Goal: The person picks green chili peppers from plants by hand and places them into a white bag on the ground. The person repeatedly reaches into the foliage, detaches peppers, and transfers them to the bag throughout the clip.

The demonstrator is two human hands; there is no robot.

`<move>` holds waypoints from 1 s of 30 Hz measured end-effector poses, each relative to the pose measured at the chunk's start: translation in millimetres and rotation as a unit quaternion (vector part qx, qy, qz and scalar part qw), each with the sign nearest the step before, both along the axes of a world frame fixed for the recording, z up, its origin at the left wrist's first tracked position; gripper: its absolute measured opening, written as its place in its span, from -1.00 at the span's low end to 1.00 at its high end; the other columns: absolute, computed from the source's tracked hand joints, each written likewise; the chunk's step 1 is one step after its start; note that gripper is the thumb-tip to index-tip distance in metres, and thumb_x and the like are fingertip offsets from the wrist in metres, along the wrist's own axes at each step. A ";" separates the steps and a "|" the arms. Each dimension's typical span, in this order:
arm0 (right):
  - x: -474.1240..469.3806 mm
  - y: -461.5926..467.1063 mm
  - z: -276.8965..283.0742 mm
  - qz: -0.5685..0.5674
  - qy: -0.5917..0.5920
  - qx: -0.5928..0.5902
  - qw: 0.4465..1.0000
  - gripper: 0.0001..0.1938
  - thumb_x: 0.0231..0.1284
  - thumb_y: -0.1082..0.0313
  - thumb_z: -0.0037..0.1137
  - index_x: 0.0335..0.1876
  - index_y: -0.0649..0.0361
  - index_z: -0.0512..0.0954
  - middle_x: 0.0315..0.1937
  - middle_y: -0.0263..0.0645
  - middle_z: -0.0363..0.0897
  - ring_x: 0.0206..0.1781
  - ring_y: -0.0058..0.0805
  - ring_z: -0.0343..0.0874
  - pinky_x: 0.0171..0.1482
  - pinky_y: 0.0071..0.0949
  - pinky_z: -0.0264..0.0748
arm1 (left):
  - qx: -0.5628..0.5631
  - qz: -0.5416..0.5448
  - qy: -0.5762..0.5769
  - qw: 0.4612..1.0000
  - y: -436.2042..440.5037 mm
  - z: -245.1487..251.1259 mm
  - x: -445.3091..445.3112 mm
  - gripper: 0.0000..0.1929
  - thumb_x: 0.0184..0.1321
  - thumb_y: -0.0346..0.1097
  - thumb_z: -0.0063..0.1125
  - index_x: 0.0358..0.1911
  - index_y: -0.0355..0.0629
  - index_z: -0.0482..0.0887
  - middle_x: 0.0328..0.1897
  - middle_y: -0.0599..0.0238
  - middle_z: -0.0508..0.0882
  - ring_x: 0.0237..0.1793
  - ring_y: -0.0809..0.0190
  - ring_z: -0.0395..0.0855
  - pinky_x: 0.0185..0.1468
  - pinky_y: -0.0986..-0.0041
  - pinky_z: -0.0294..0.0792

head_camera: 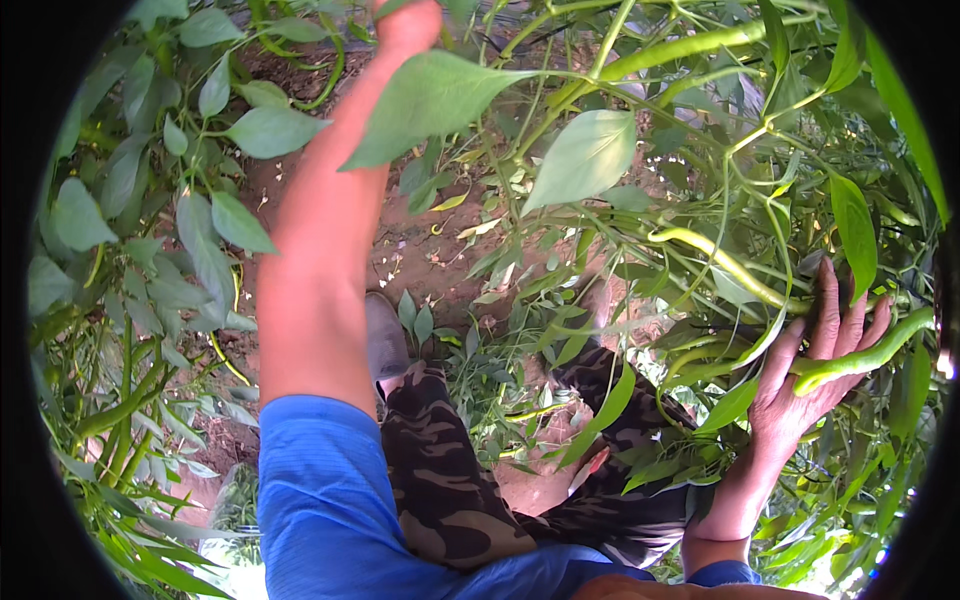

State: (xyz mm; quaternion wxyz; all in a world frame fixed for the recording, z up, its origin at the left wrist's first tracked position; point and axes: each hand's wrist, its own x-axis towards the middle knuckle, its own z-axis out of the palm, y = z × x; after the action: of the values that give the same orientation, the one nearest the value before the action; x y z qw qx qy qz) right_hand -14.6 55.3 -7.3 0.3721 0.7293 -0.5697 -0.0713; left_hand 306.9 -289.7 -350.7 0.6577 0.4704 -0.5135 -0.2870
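Note:
My left arm stretches forward between the pepper plants. My left hand (pixel 409 28) is at the top edge of the view, partly cut off and covered by a leaf, so its fingers cannot be made out. To the right, my right hand (pixel 806 386) reaches into a pepper plant with its fingers spread. A long green chili pepper (pixel 874 358) crosses in front of the back of this hand. Another pale green pepper (pixel 724 264) hangs just left of the fingertips. A larger, long pepper (pixel 686 52) hangs at the upper right, above a broad leaf (pixel 589 161).
Pepper plants (pixel 150 247) crowd the left side, with several peppers (pixel 120 412) low among the leaves. Bare soil (pixel 427 255) runs between the rows. My shoe (pixel 386 337) and camouflage trousers (pixel 442 480) are below. A clear plastic bag (pixel 236 499) with green contents sits at lower left.

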 end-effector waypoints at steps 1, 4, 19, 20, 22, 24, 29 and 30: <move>0.9 -0.1 0.3 0.001 0.006 -0.003 1.000 -0.46 0.39 0.32 -0.12 0.48 0.04 0.50 0.53 -0.09 0.40 0.62 0.23 0.14 0.62 0.21 0.01 | -0.022 0.015 0.116 0.993 4.8 8.6 5.4 -0.68 0.50 -0.22 0.17 0.10 -0.33 0.73 0.05 0.12 0.80 -0.04 0.25 0.75 -0.05 0.39 0.59; 3.6 -1.3 1.2 0.006 -0.011 0.001 1.000 -0.48 0.46 0.29 -0.14 0.50 0.00 0.48 0.56 -0.12 0.35 0.63 0.25 0.12 0.62 0.21 -0.01 | 0.182 -0.042 -0.019 0.982 46.7 38.3 28.7 -0.63 0.50 -0.24 0.20 0.23 -0.33 0.65 0.06 0.17 0.79 0.00 0.30 0.73 0.00 0.42 0.59; 20.3 3.8 11.1 0.004 -0.089 0.022 0.996 -0.51 0.53 0.06 -0.11 0.34 0.20 0.56 0.49 -0.09 0.41 0.62 0.19 0.09 0.62 0.21 -0.07 | 0.233 -0.323 0.121 0.909 367.2 157.4 20.7 -0.59 0.54 -0.32 -0.30 0.34 -0.28 0.43 -0.14 0.26 0.71 -0.44 0.45 0.34 -0.30 0.59 0.30; 21.1 4.3 11.6 0.010 -0.092 0.021 0.995 -0.53 0.53 0.07 -0.09 0.33 0.20 0.57 0.48 -0.09 0.41 0.62 0.17 0.11 0.62 0.21 -0.08 | 0.179 -0.350 0.119 0.912 368.8 160.2 14.1 -0.60 0.58 -0.33 -0.31 0.36 -0.32 0.37 -0.14 0.19 0.71 -0.37 0.35 0.50 -0.19 0.48 0.43; 21.6 4.5 10.9 0.003 -0.098 0.024 0.995 -0.51 0.55 0.04 -0.11 0.33 0.21 0.57 0.48 -0.09 0.42 0.62 0.14 0.14 0.62 0.23 -0.11 | 0.148 -0.372 0.039 0.915 367.5 162.1 2.7 -0.66 0.61 -0.29 -0.20 0.32 -0.25 0.44 -0.32 0.18 0.66 -0.40 0.18 0.61 -0.22 0.30 0.49; 21.3 4.8 10.0 -0.005 -0.097 0.020 0.995 -0.50 0.56 0.01 -0.12 0.32 0.21 0.57 0.48 -0.09 0.42 0.62 0.14 0.13 0.63 0.25 -0.13 | 0.121 -0.368 -0.020 0.922 367.6 164.2 -10.9 -0.69 0.60 -0.26 -0.07 0.26 -0.20 0.54 -0.54 0.15 0.60 -0.57 0.09 0.61 -0.43 0.17 0.45; 19.8 5.4 10.0 0.006 -0.107 0.022 0.994 -0.50 0.57 0.00 -0.11 0.34 0.20 0.56 0.47 -0.09 0.43 0.65 0.15 0.08 0.63 0.25 -0.12 | 0.089 -0.511 -0.076 0.852 375.0 182.2 -35.4 -0.49 0.54 -0.08 0.11 0.40 -0.25 0.51 -0.49 -0.02 0.70 -0.44 -0.12 0.75 -0.34 0.15 0.58; 19.7 5.7 10.4 0.008 -0.106 0.019 0.994 -0.51 0.57 0.01 -0.11 0.34 0.19 0.56 0.47 -0.09 0.44 0.66 0.15 0.08 0.63 0.24 -0.11 | 0.092 -0.553 -0.161 0.812 375.5 188.8 -34.7 -0.39 0.48 -0.02 0.19 0.43 -0.29 0.47 -0.48 -0.05 0.70 -0.42 -0.16 0.76 -0.31 0.13 0.59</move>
State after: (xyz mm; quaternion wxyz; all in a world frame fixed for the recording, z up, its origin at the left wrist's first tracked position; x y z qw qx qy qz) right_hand 5.1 61.0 3.1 0.2961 0.7445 -0.5984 -0.0010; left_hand 272.2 85.8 -162.0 0.2498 0.2052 -0.7565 -0.5685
